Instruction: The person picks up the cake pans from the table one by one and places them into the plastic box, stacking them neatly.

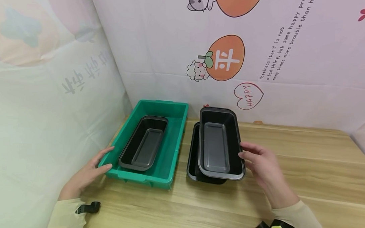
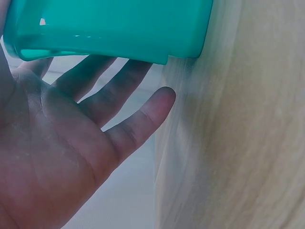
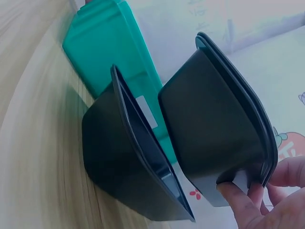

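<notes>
My right hand (image 1: 265,169) pinches the right rim of a dark loaf pan (image 1: 216,147), thumb and fingers at its edge. This pan is raised and overlaps a second dark loaf pan (image 1: 193,163) on the table; the right wrist view shows a gap between the two (image 3: 209,114). At the front left corner of a green plastic tray (image 1: 173,137), my left hand (image 1: 85,179) holds the rim, thumb on the front edge and fingers along the outer left side. A third, smaller-looking loaf pan (image 1: 148,146) lies inside the tray, toward its left.
The wooden table (image 1: 301,165) runs to a printed white cloth (image 1: 291,104) at the back. Another cloth wall (image 1: 64,116) stands close along the left side of the tray. A dark strap (image 1: 90,208) sits on each wrist.
</notes>
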### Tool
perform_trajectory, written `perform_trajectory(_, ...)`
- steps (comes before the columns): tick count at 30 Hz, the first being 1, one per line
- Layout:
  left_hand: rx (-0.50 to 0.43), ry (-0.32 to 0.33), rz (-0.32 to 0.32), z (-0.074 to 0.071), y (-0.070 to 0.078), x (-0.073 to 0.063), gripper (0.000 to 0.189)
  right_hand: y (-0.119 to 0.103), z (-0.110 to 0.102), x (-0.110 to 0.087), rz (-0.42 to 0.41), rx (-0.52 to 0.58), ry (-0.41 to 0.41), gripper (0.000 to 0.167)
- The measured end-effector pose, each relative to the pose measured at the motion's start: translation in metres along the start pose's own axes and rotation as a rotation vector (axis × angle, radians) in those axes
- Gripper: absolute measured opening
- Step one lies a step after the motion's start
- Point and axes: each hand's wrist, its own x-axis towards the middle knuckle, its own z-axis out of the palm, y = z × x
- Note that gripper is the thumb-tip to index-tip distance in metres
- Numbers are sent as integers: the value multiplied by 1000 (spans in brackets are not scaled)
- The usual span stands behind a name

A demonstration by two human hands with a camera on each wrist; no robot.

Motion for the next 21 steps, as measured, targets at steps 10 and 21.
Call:
perform_trajectory(10, 11, 9, -5, 0, 2, -1, 65, 3, 25, 6, 5, -9, -14, 29)
perform_trajectory(21, -1, 4, -7, 0, 4, -2, 64, 2, 54, 6, 45, -27, -32, 34)
